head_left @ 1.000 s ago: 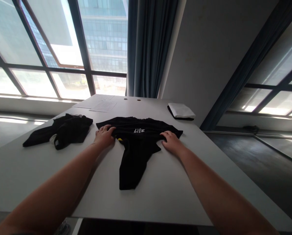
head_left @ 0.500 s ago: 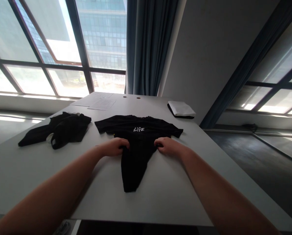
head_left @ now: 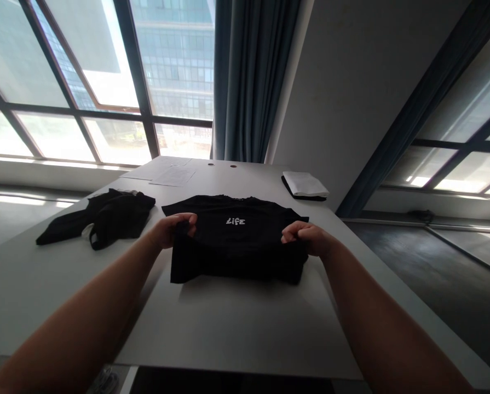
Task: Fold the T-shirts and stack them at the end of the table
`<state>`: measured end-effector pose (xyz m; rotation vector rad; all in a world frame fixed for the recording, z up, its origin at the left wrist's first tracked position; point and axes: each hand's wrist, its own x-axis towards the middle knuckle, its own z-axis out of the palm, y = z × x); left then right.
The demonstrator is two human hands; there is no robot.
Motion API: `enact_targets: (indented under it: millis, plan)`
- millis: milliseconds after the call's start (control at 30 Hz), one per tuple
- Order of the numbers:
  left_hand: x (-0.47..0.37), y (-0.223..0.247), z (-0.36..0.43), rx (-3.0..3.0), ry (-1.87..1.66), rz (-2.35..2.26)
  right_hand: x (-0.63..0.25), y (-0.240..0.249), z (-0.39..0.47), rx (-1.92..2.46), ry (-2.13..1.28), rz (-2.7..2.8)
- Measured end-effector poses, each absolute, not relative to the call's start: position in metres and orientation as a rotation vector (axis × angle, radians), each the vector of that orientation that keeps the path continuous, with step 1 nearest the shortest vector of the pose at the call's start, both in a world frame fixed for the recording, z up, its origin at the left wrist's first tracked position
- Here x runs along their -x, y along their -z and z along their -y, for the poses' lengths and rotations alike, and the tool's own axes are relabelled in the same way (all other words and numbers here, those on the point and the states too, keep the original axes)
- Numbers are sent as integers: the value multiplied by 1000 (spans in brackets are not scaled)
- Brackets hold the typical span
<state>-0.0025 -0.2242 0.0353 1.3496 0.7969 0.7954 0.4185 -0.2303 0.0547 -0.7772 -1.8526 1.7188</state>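
Observation:
A black T-shirt [head_left: 236, 249] with small white lettering lies across the middle of the table, its neckline toward the far side. My left hand [head_left: 174, 229] is closed on the cloth at the shirt's left side. On the opposite side, my right hand [head_left: 304, 236] pinches the fabric in the same way. Between the two hands the cloth is spread wide, and its lower edge hangs slightly above the tabletop, casting a shadow. Parts of both sleeves are hidden behind the hands.
A crumpled black garment [head_left: 119, 216] lies on the white table [head_left: 236, 334] at the left. Paper sheets [head_left: 173, 175] are at the back left. A folded white cloth [head_left: 304, 184] rests on something black at the back right. Windows and a blue curtain [head_left: 253, 82] stand beyond.
Both hands have moved apart and slightly up with the cloth. The shirt's lower part, earlier bunched into a narrow point, is now spread wide.

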Motion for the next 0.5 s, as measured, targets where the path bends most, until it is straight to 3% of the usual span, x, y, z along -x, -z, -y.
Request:
enact_targets:
  millis: [133, 300, 400, 500]
  plan:
    - [11, -34, 219, -1316, -655, -808, -426, -52, 232, 697, -1985, 1844]
    - [12, -29, 211, -1371, -389, -825, -420, -58, 233, 704, -2027, 2019]
    - [0, -19, 209, -1588, -386, -985, -405, -45, 225, 1051, -1590, 2142]
    - [-14, -7, 209, -2063, -437, -1324, -392, -17, 212, 1331, -809, 2352]
